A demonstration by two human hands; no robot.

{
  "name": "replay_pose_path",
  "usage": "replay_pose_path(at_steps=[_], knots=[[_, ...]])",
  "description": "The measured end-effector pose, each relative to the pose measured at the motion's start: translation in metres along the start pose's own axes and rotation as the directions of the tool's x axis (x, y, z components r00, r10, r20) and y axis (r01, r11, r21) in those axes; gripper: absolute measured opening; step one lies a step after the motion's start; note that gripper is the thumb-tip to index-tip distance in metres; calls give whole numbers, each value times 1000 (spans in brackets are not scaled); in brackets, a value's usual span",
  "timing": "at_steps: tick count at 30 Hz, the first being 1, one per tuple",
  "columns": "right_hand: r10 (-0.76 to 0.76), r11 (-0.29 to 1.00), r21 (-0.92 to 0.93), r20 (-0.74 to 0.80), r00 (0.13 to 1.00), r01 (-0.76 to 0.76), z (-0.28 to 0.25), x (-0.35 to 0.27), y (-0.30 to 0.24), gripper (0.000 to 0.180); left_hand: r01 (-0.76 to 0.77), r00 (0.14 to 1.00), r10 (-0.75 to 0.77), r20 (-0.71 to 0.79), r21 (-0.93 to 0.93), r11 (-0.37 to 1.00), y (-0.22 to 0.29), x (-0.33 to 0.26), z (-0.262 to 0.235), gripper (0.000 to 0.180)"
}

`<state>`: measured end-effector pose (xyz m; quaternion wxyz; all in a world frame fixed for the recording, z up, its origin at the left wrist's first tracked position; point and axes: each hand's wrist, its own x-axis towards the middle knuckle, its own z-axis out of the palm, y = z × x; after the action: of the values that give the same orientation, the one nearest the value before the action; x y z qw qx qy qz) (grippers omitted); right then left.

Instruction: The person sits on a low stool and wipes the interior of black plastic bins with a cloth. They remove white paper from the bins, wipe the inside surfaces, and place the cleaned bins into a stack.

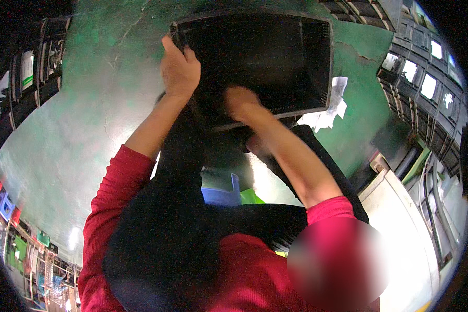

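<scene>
A black plastic crate (265, 52) lies in front of me, tilted, with its open side facing me. My left hand (180, 73) is closed around the crate's left rim, close to the far left corner. Reaching over the near rim, my right hand (243, 104) is inside the crate by its near left part. Its fingers are blurred and sunk in shadow, so whether they hold anything does not show. No separate object can be made out in the dark interior.
White torn paper (327, 110) lies on the green floor (106, 96) right of the crate. Dark stacked racks or crates stand at left (31, 73) and right (421, 78). A blue plastic piece (221, 196) shows between my legs, and a pale panel (400, 213) stands to the right.
</scene>
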<state>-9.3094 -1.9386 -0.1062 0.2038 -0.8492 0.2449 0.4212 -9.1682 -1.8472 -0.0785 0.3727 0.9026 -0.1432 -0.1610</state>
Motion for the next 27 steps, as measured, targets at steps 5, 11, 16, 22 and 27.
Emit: replay_pose_path(at_steps=[5,11,16,22,27], knots=[[204,938,-222,-271,941,-267,-28,-24,146,16,-47,998,48,-29,40,998,-4,4,4,38],[14,981,-193,27,1000,-8,-23,-22,53,16,-40,998,39,-56,-14,999,-2,3,4,39],[103,994,63,-429,898,-84,-65,-41,91,16,-31,998,32,-48,24,999,2,2,2,39],[-154,959,79,-660,735,272,-117,-58,95,19,-73,995,74,-73,14,997,3,2,1,39],[12,678,693,-344,939,245,-153,-69,108,30,-55,997,53,-58,-33,998,1,2,0,38]])
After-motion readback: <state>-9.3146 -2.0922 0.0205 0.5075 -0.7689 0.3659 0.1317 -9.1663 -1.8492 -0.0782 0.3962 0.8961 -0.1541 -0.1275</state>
